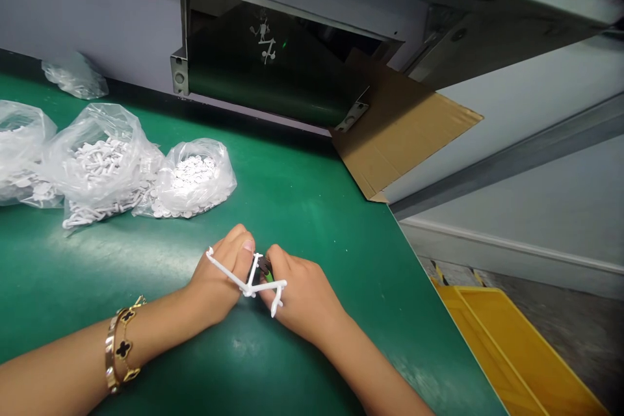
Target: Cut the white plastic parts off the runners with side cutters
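Note:
My left hand (221, 279), with bracelets on its wrist, is closed on a branched white plastic piece (249, 288) that looks like a moulding sprue. Its thin arms spread out across the gap between my hands. My right hand (305, 289) is wrapped round a small cutting tool with a dark head and a bit of green handle, which looks like nippers (267, 269). The dark head is right beside the upright arm of the sprue; whether they touch I cannot tell. Most of the tool is hidden by my right fingers.
Clear bags of small white parts (100, 162) and white discs (195, 172) stand at left on the green table (302, 208). Behind is a machine opening with a dark conveyor belt (234, 71) carrying white pieces. Cardboard (404, 123) leans at right; a yellow bin (511, 351) sits below the table edge.

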